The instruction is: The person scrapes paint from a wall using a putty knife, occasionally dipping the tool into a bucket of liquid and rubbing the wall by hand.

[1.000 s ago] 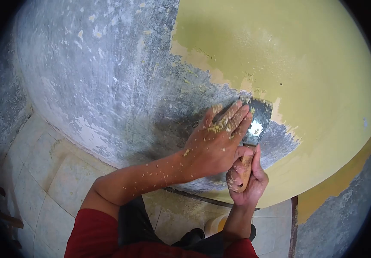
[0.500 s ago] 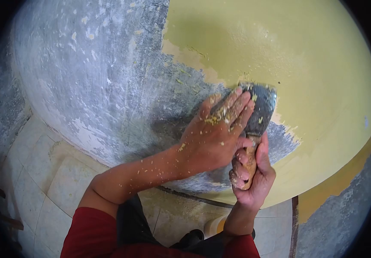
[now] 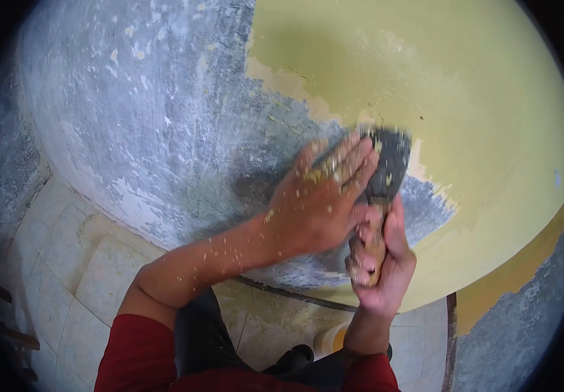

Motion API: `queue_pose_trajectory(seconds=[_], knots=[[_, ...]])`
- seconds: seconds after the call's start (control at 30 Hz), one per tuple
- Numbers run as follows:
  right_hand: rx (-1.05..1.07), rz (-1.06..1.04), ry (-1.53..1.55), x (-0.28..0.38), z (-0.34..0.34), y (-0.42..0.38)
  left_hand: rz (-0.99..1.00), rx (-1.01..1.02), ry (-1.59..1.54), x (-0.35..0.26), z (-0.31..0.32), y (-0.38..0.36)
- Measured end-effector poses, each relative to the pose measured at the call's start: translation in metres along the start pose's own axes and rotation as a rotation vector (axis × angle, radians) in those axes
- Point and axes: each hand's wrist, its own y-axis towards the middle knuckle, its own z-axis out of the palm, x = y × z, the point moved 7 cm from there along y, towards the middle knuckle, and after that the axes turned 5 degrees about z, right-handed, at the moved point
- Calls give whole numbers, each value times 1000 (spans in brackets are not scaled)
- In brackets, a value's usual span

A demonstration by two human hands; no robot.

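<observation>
My right hand is wrapped round the wooden handle of a paint scraper. The scraper's wide dark blade points up the wall, its tip at the ragged border between yellow-green paint and bare grey surface. My left hand is open, its outstretched fingers lying against the left side of the blade. Yellowish paint flakes stick to its back and fingers and are scattered along the forearm. Flecks of paint also cling to the blade.
Bare grey wall with pale patches extends to the left. Below is a tiled floor with dusty debris. A yellowish container stands near my feet. At the lower right is another partly stripped wall section, and brown wooden pieces show at lower left.
The scraper and both hands have shifted slightly left. A small pale patch now shows at the blade's tip, where the paint edge was.
</observation>
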Motion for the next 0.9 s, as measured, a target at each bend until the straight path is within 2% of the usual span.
queue_pose_trajectory(seconds=[0.03,0.13,0.17,0.23,0.33,0.4,0.47,0.53,0.57,0.67,0.73,0.8,0.9], knots=[[73,-26,-16,2,5,6,-8,13,39,1,-3,6],[102,-28,-11,2,19,-1,34,63,49,0,-10,8],[25,-27,-7,-2,11,-12,35,67,50,-2,-5,0],[47,-13,1,-9,-1,-12,38,87,-45,-4,4,-12],[35,-5,-35,-2,6,-5,22,37,-7,2,-3,2],[18,-22,-104,-2,21,-6,11,80,2,1,-5,7],[-8,-34,-114,-6,13,-8,19,76,9,1,-3,2],[77,-27,-52,-11,3,-10,21,50,22,-1,10,-11],[27,-13,-104,-8,1,-3,23,15,37,0,14,-14],[10,-68,-102,-4,18,7,6,10,57,3,-12,13],[36,-69,-112,-5,22,0,4,26,87,0,-12,8],[10,-48,-141,-11,16,-10,32,89,-10,0,-3,-3],[8,-55,-127,-9,10,-2,26,21,34,1,0,-2]])
